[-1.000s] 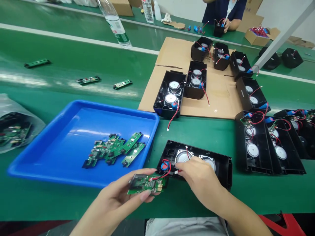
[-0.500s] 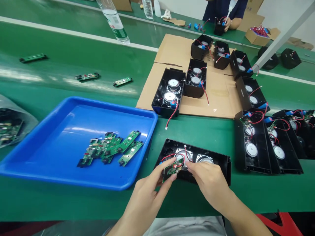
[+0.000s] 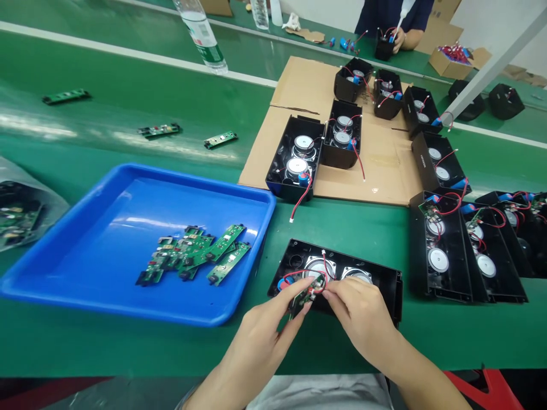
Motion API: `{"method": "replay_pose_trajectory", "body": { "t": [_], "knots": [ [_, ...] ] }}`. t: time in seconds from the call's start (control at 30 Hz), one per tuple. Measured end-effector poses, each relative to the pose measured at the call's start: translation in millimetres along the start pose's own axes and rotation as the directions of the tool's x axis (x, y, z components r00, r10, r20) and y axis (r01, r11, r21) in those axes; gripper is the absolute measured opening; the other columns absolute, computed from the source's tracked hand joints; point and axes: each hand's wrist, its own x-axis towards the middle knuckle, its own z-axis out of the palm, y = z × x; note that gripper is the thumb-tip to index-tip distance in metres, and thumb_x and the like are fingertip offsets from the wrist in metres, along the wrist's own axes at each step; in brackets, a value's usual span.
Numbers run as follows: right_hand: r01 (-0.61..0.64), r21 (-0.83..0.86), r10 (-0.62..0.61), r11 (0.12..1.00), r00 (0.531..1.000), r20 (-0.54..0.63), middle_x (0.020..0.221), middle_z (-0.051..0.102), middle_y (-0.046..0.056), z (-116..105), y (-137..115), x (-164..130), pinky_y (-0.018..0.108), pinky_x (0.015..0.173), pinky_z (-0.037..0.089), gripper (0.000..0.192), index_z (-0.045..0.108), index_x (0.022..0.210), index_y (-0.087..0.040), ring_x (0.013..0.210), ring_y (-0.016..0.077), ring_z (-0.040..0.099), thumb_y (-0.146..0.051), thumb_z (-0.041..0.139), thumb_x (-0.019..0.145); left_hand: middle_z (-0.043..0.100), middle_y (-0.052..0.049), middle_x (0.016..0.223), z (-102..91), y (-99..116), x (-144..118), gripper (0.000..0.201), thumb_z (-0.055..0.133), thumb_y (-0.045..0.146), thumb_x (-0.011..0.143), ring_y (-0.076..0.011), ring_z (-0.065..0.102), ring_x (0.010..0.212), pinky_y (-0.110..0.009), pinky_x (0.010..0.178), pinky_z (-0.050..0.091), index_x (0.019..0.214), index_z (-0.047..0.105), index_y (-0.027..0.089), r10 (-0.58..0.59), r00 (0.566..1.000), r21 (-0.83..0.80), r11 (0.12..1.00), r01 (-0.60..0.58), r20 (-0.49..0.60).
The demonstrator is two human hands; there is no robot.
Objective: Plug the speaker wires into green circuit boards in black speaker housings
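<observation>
My left hand (image 3: 267, 330) pinches a small green circuit board (image 3: 300, 303) between thumb and fingers, tilted above an open black speaker box (image 3: 387, 287). Close beside the board, the fingertips of my right hand (image 3: 363, 310) are pinched together on a thin red-and-black wire (image 3: 325, 279), at the board's right end. Whether the wire's plug sits in the board is hidden by my fingers. Two round speakers, one a white-topped speaker (image 3: 318, 266), show inside the box. A blue cylindrical part (image 3: 284, 282) with red wire lies at its left end.
Left of the box stands a blue tray (image 3: 106, 302) holding several circuit boards (image 3: 194, 250). More black speaker boxes (image 3: 294, 156) stand on flattened cardboard (image 3: 256, 165) and at right. A water bottle (image 3: 205, 42) is beyond. Across the table, a person's hand (image 3: 399, 40) holds another box.
My right hand has shifted slightly left and down against the board's end. The board is turned more edge-on. The boards beyond the tray appear slightly further right.
</observation>
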Motion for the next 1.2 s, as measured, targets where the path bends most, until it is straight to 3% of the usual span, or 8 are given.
{"method": "replay_pose_trajectory", "body": {
  "t": [0.23,0.43,0.6,0.73,0.87,1.0,1.1,1.2],
  "knots": [
    [0.008,-0.042,-0.007,0.999,1.000,0.024,0.061,0.060,0.002,-1,0,0,0.024,0.050,0.040,0.036,0.062,0.077,-0.015,0.052,0.0126,0.053,-0.022,0.034,0.098,0.073,-0.003,0.099,-0.3,-8,1,0.035,0.047,0.026,0.089,-0.0182,0.070,0.081,-0.027,0.072,0.056,0.123,0.055,0.024,0.108,0.994,0.006,0.994,-0.109,0.014],
    [0.053,-0.135,-0.046,0.989,0.998,0.051,0.058,0.056,0.002,1,0,-3,0.026,0.049,0.037,0.037,0.058,0.070,-0.016,0.051,0.0135,0.049,-0.018,0.033,0.098,0.075,-0.003,0.093,-3.4,5,3,0.030,0.048,0.023,0.088,-0.0195,0.070,0.082,-0.030,0.076,0.057,0.116,0.060,0.023,0.095,0.995,0.053,0.994,-0.097,0.033],
    [0.160,-0.245,-0.156,0.956,0.987,0.035,0.053,0.049,0.000,6,2,-2,0.027,0.046,0.031,0.042,0.053,0.061,-0.017,0.047,0.0136,0.043,-0.012,0.031,0.096,0.075,-0.004,0.096,-7.4,7,7,0.029,0.045,0.016,0.087,-0.0167,0.071,0.078,-0.029,0.079,0.056,0.112,0.060,0.020,0.178,0.983,0.079,0.980,-0.181,0.043],
    [0.165,-0.259,-0.169,0.952,0.986,0.008,0.050,0.048,0.000,9,2,0,0.026,0.045,0.029,0.044,0.051,0.058,-0.017,0.044,0.0124,0.042,-0.011,0.031,0.096,0.075,-0.004,0.095,-6.6,3,7,0.028,0.045,0.012,0.085,-0.0153,0.071,0.079,-0.025,0.078,0.055,0.108,0.060,0.019,0.209,0.978,0.087,0.974,-0.210,0.022],
    [0.083,-0.138,-0.074,0.987,0.994,0.075,0.049,0.051,-0.001,4,1,5,0.025,0.042,0.029,0.043,0.050,0.061,-0.018,0.041,0.0109,0.045,-0.022,0.031,0.099,0.075,-0.004,0.095,-6.3,-3,7,0.028,0.046,0.013,0.085,-0.0159,0.071,0.078,-0.024,0.073,0.055,0.109,0.059,0.020,0.184,0.983,0.034,0.982,-0.185,0.026],
    [-0.147,0.018,0.145,0.989,0.985,0.092,0.064,0.062,-0.001,-2,-1,11,0.021,0.044,0.039,0.025,0.055,0.082,-0.018,0.047,0.0107,0.054,-0.033,0.041,0.096,0.074,0.002,0.082,-12.3,-3,5,0.027,0.050,0.018,0.086,-0.0128,0.068,0.062,-0.019,0.056,0.052,0.111,0.058,0.024,0.155,0.988,-0.038,0.987,-0.155,0.021],
    [-0.226,-0.045,0.228,0.973,0.973,0.032,0.087,0.067,0.006,2,-2,14,0.024,0.052,0.047,0.018,0.055,0.097,-0.017,0.063,0.0152,0.062,-0.027,0.040,0.095,0.071,0.005,0.072,-16.2,2,2,0.023,0.052,0.026,0.085,-0.0126,0.064,0.054,-0.018,0.045,0.048,0.108,0.059,0.027,0.021,0.999,-0.050,0.998,-0.023,-0.049],
    [-0.261,-0.077,0.265,0.962,0.963,0.045,0.090,0.067,0.007,8,-1,14,0.027,0.055,0.049,0.021,0.055,0.104,-0.016,0.067,0.0172,0.064,-0.016,0.040,0.090,0.072,0.002,0.079,-14.9,10,1,0.022,0.053,0.032,0.084,-0.0159,0.068,0.064,-0.022,0.055,0.053,0.103,0.061,0.025,-0.146,0.981,-0.111,0.985,0.133,-0.124]
  ]
}}
